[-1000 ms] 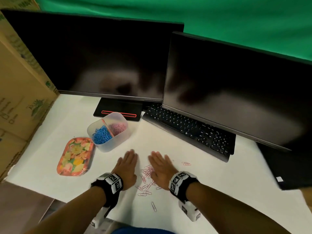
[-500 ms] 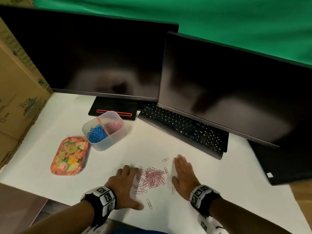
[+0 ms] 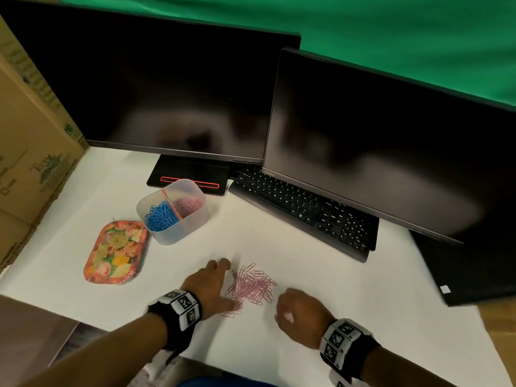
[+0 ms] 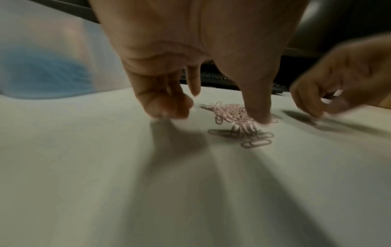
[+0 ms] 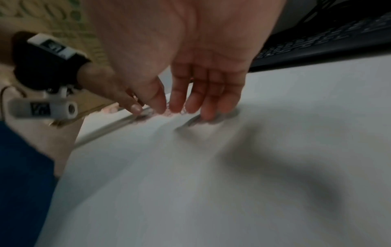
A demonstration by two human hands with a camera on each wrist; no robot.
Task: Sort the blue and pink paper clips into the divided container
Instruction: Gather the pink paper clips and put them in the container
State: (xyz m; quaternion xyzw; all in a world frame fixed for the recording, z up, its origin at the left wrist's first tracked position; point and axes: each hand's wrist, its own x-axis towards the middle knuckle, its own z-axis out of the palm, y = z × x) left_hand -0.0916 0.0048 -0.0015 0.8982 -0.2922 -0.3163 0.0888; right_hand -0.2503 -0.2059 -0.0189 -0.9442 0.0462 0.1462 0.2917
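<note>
A heap of pink paper clips (image 3: 251,286) lies on the white table near its front edge. My left hand (image 3: 223,283) stands at the heap's left side, bent fingertips (image 4: 169,108) on the table and thumb pressing on the clips (image 4: 234,113). My right hand (image 3: 290,308) hovers at the heap's front right, fingers pointing down, their tips (image 5: 177,107) touching pink clips (image 5: 169,114) on the table; this view is blurred. The divided clear container (image 3: 192,227) stands further back to the left, with blue clips (image 3: 162,217) in its left half and pink clips (image 3: 187,205) in its right half.
A flowered tray (image 3: 116,252) lies left of the container. Two dark monitors (image 3: 173,88) and a black keyboard (image 3: 304,210) line the back. Cardboard boxes (image 3: 30,152) wall the left side. The table's front edge runs close under my wrists.
Both hands went from flat on the table to fingers turned down. The scattered pink clips are now gathered into one tight heap between them, and the right hand has drawn back toward the front.
</note>
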